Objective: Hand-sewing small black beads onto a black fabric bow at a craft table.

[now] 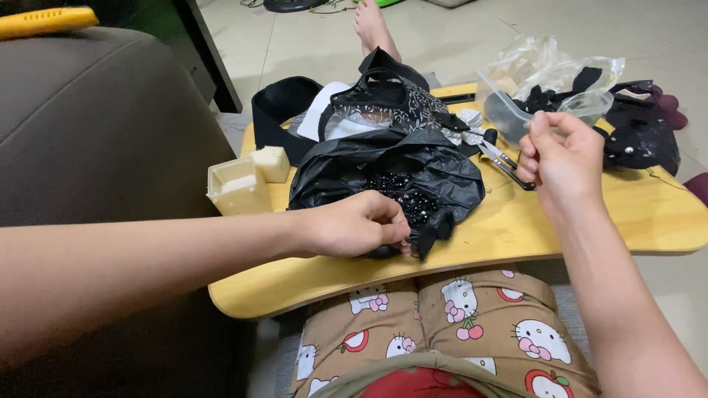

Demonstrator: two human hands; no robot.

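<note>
I watched from the head camera as the left hand (352,225) rested low on the wooden bench (649,214), its fingers (391,227) pinched on a small black beaded piece (424,221) at the near edge of a crumpled black plastic bag (398,166). The right hand (562,158) was raised at 2 o'clock from the left one, thumb and forefinger pressed together; I could not tell what, if anything, they held, it was too fine to see.

The bag crowded the middle of the bench and lay between the 2 hands. At 12 o'clock from it sat black lace fabric (391,96) under clear wrapping. Small scissors (505,163) lay just beside the bag at its 3 o'clock, partly behind the right hand. At 9 o'clock stood 2 cream plastic boxes (237,186), square and open-topped, the smaller behind the larger. A clear plastic tub (516,114) with black trimmings and a crumpled clear bag (546,63) sat at 1 o'clock, and more black beaded cloth (641,129) lay at the far right edge.

A grey sofa arm (96,118) filled the left side, with a yellow object (44,21) on top.
</note>
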